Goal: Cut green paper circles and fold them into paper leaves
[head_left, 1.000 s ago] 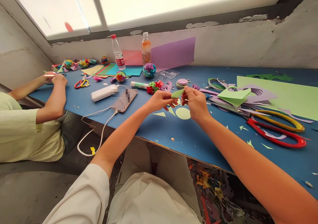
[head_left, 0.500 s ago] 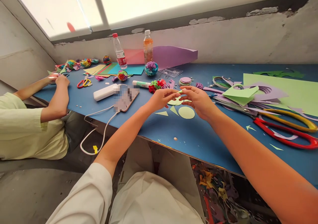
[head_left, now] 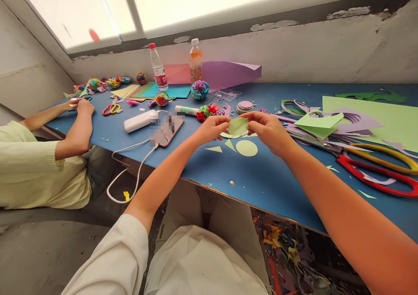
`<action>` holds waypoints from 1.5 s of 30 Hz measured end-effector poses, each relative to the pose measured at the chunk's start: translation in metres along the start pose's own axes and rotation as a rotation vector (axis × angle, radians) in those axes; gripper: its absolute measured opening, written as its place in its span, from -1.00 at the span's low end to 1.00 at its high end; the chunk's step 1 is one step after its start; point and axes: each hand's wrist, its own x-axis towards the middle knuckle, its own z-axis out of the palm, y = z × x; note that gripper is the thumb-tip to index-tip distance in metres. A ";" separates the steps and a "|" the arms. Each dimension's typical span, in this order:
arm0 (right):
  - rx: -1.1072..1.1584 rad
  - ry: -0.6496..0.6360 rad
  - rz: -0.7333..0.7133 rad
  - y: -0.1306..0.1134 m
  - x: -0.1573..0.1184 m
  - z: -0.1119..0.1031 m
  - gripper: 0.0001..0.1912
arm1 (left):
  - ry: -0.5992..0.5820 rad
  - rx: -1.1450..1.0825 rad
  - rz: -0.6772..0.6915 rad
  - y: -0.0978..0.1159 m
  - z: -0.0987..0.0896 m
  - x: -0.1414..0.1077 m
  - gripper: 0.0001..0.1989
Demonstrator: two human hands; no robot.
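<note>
Between my two hands, a little above the table, is a light green paper circle (head_left: 238, 127) with its face turned toward me. My left hand (head_left: 214, 128) pinches its left edge. The right edge is pinched by my right hand (head_left: 264, 127). Just below lie another green paper circle (head_left: 247, 147) and pointed green scraps, one of them a paper triangle (head_left: 214, 149). More green paper circles lie partly hidden behind the held one. Beyond my hands stands a stack of paper circles (head_left: 245, 106), lilac on top.
Large scissors (head_left: 375, 160) with red and yellow handles lie at right by paper offcuts and a green sheet (head_left: 385, 125). Left are a phone (head_left: 170, 129), a power bank (head_left: 139, 121) and a glue stick (head_left: 187, 110). Two bottles stand behind. A co-worker's hands (head_left: 81, 104) work at far left.
The green paper in my hands was seen nearly edge-on and now shows its round face. My hands have moved slightly apart, each still holding an edge.
</note>
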 end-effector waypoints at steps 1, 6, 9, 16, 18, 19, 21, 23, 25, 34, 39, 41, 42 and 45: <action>-0.040 -0.038 -0.023 0.001 0.000 -0.001 -0.72 | -0.007 -0.001 0.000 -0.001 0.000 0.001 -0.81; -0.263 -0.102 -0.211 0.009 0.001 -0.003 -0.58 | -0.026 -0.104 0.027 -0.002 0.000 0.001 -0.79; -0.460 0.003 -0.443 0.015 0.001 -0.003 -0.64 | 0.071 -0.146 0.015 0.000 -0.001 0.002 -0.94; -0.770 0.029 -0.871 0.017 -0.001 -0.004 -0.73 | 0.118 -0.242 -0.008 0.002 -0.004 0.001 -0.69; -0.780 0.026 -0.883 0.017 -0.001 -0.003 -0.80 | 0.106 -0.243 0.004 0.003 -0.005 0.001 -0.75; -0.777 0.033 -0.870 0.018 0.000 -0.002 -0.83 | 0.109 -0.240 0.001 0.003 -0.005 0.001 -0.83; -0.752 0.050 -0.838 0.019 0.000 -0.001 -0.85 | 0.120 -0.232 -0.013 0.003 -0.005 0.001 -0.95; -0.705 0.068 -0.808 0.019 0.000 0.000 -0.86 | 0.121 -0.225 -0.022 0.003 -0.004 0.002 -0.92; -0.624 0.091 -0.763 0.017 -0.001 0.002 -0.86 | 0.111 -0.220 -0.022 0.003 -0.004 0.002 -0.86; -0.209 0.191 -0.343 0.003 -0.007 0.007 -0.84 | -0.039 -0.232 0.061 0.007 -0.002 -0.002 -0.61; -0.109 0.183 -0.310 0.004 -0.006 0.008 -0.86 | -0.028 -0.216 0.101 0.005 0.000 -0.002 -0.55; -0.116 0.191 -0.316 0.005 -0.006 0.009 -0.86 | -0.035 -0.227 0.109 0.004 0.000 -0.001 -0.55; -0.125 0.199 -0.319 0.005 -0.006 0.009 -0.87 | -0.041 -0.233 0.112 0.003 0.000 0.000 -0.55; -0.150 0.220 -0.327 0.005 -0.006 0.010 -0.89 | -0.056 -0.245 0.113 0.001 0.000 0.001 -0.51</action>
